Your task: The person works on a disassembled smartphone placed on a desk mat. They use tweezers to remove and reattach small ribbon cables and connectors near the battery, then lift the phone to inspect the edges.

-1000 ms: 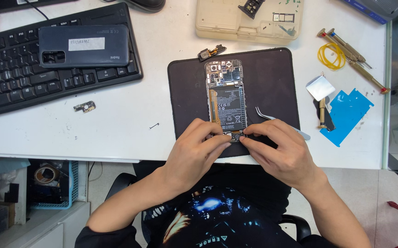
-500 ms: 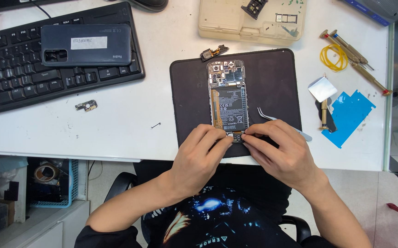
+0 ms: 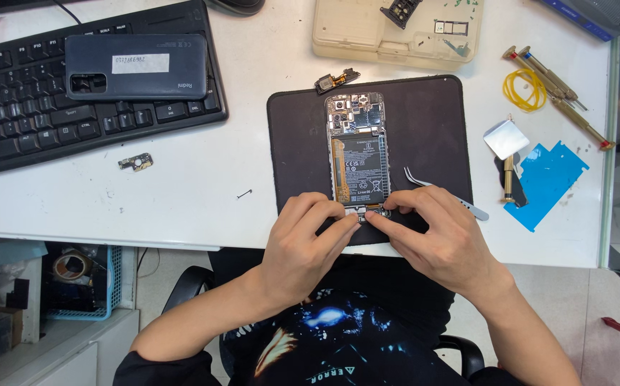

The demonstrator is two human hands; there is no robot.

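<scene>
- Opened phone (image 3: 356,149), back cover off, lay upright along the middle of a dark work mat (image 3: 431,121) on the white desk (image 3: 181,193).
- Left hand (image 3: 303,243) had fingers curled close together, tips pressing the phone's bottom edge.
- Right hand (image 3: 442,239) had fingers narrow, pinching at the same bottom edge, tips touching the left hand's.
- Tweezers (image 3: 460,204) lay on the mat, partly under the right hand.
- Detached back cover (image 3: 135,66) rested on the black keyboard (image 3: 38,121).
- Small circuit part (image 3: 135,163) sat left of the mat, well apart.

Opened phone (image 3: 357,154) on dark mat (image 3: 431,129), left hand (image 3: 306,246), right hand (image 3: 442,239) at its bottom edge
</scene>
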